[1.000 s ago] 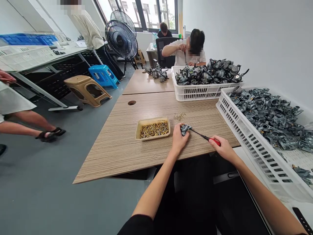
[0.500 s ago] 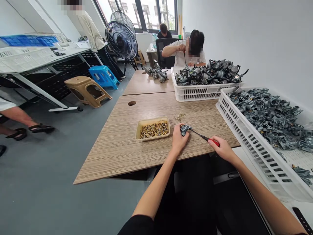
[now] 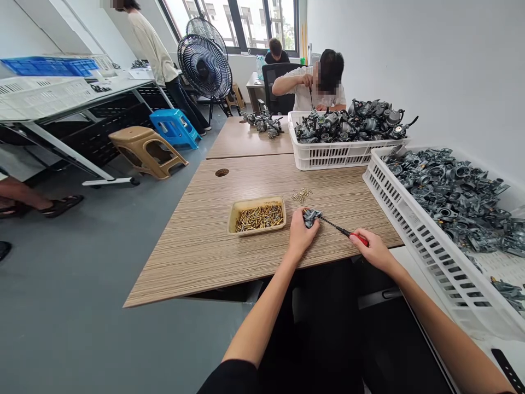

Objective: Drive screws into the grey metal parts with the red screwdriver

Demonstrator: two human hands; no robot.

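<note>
Workroom counter [image 3: 197, 246], wood-grained, bearing a tub [image 3: 259, 232] of brass pieces [image 3: 259, 217]. Right of the tub: casting [image 3: 310, 218] gripped in left hand [image 3: 301, 234], screwdriver [image 3: 345, 232] held in right hand [image 3: 375, 250], tip at the casting, work apparently under way. Farther right of the tub: crate [image 3: 412, 218] heaped with metal parts [image 3: 455, 191], done or waiting impossible to tell.

I've got the L hand [image 3: 301, 234] wrapped round a small grey metal part [image 3: 310, 218] over the desk [image 3: 188, 251], w/ the R hand [image 3: 372, 250] on the red handle of a screwdriver [image 3: 340, 229], its tip end at the part. Just L of that I see a tray [image 3: 232, 219] of brass bits [image 3: 259, 217], w/ a loose brass pile [image 3: 301, 195] nr its far R corner. On my R there's a white crate [image 3: 426, 243] of grey castings [image 3: 447, 186], & farther back a co-worker [image 3: 301, 87] behind a 2nd crate [image 3: 334, 158].
</note>
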